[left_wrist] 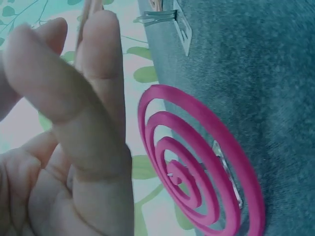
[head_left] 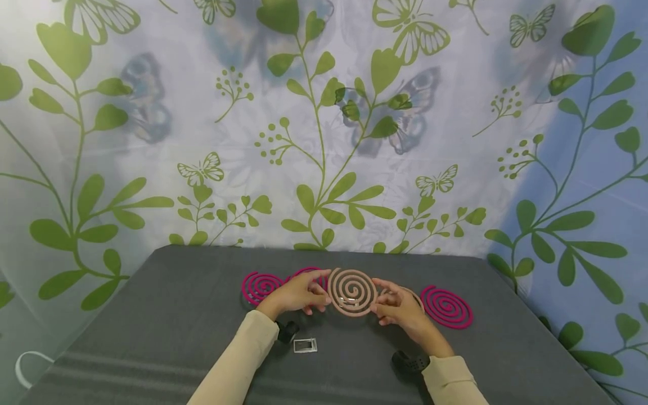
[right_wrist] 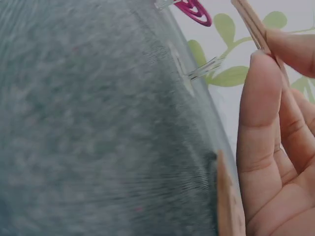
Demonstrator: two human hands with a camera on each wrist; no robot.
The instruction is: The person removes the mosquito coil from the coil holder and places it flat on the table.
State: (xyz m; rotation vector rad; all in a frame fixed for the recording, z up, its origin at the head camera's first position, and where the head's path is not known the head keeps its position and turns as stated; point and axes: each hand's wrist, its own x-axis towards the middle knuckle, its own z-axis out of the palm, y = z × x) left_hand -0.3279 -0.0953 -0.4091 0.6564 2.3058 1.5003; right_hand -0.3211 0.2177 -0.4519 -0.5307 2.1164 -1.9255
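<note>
A tan mosquito coil (head_left: 352, 292) is held up facing me between both hands, at the middle of the table. My left hand (head_left: 298, 292) pinches its left edge with thumb and index finger. At the right edge, my right hand (head_left: 400, 309) pinches it between thumb and fingers, clear in the right wrist view. Through the coil's windings shows a small metal stand (head_left: 349, 302); its raised prong (right_wrist: 204, 69) appears in the right wrist view. Whether coil and stand touch, I cannot tell.
Magenta coils stand left (head_left: 260, 288), behind my left hand (head_left: 311, 275), and at right (head_left: 447, 307). Another tan coil (head_left: 417, 299) is partly hidden behind my right hand. A flat metal stand (head_left: 305, 345) lies nearer me on the grey table (head_left: 177, 337). A patterned curtain (head_left: 243, 140) hangs behind.
</note>
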